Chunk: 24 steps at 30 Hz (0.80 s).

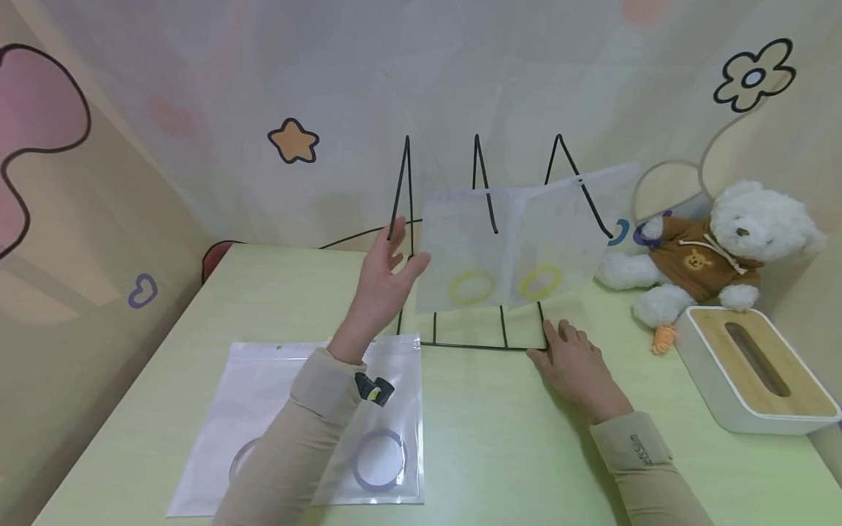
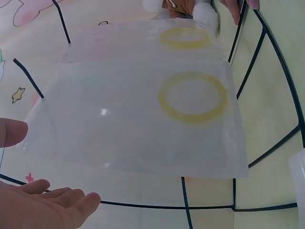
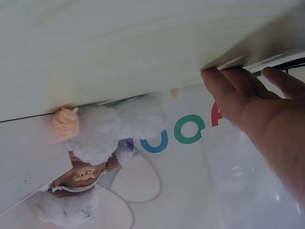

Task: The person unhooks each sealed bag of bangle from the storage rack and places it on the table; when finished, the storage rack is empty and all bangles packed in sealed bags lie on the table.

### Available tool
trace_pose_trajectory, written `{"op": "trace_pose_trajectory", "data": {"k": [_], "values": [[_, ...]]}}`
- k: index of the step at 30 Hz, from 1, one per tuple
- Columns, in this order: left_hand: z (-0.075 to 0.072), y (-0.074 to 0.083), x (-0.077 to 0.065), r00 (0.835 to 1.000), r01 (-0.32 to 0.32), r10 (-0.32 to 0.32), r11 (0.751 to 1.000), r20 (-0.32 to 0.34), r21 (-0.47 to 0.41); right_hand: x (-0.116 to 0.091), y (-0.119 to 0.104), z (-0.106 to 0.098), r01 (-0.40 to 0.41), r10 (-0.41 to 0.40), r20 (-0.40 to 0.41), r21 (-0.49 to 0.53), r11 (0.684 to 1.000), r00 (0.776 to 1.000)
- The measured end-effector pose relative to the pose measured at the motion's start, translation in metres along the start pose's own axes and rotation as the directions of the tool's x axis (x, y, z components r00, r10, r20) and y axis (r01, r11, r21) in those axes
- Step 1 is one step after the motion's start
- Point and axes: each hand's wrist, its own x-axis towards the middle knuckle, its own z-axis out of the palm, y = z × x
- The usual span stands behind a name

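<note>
A black wire rack [image 1: 470, 345] with upright prongs stands on the table. Two translucent plastic bags [image 1: 463, 241], each showing a yellow ring [image 2: 193, 97], hang on its prongs. My left hand [image 1: 384, 281] is beside the left edge of the nearer bag, next to the leftmost prong; its thumb and fingers are spread apart and hold nothing. At the rack's front right base corner, my right hand [image 1: 579, 365] holds the wire between thumb and fingers. A white plastic bag [image 1: 395, 409] with round ring shapes lies flat on the table, partly covered by my left forearm.
To the right, a white teddy bear [image 1: 704, 248] in a brown top sits against the wall. A tissue box [image 1: 756, 369] with a wooden lid stands in front of it. A patterned curtain [image 1: 342, 88] hangs behind the table.
</note>
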Motion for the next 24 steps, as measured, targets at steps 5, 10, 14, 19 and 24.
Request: {"op": "trace_pose_trajectory", "data": {"k": [5,10,14,19,24], "values": [[0.0035,-0.0011,0.0033,1.000,-0.001,0.001,1.000,-0.007,-0.028,-0.0001,-0.0011,-0.0005,0.001,-0.001,-0.002,-0.003,1.000,1.000],[0.0068,-0.0004,0.0043,1.000,-0.006,0.005,0.998,-0.014,-0.067,0.0013,0.0005,0.0011,0.000,0.000,-0.006,-0.006,1.000,1.000],[0.0075,0.0004,0.0044,1.000,-0.008,0.007,0.997,-0.014,-0.081,0.0018,0.0003,0.0015,0.000,0.000,-0.004,-0.006,1.000,1.000],[0.0090,-0.0001,0.0059,1.000,-0.007,0.007,0.998,0.000,-0.060,0.0013,-0.0002,0.0010,0.002,-0.002,-0.004,-0.011,1.000,1.000],[0.0099,-0.0036,0.0076,1.000,0.013,-0.013,0.999,0.009,-0.040,0.0007,-0.0008,0.0006,0.006,-0.006,-0.009,-0.007,1.000,1.000]]}}
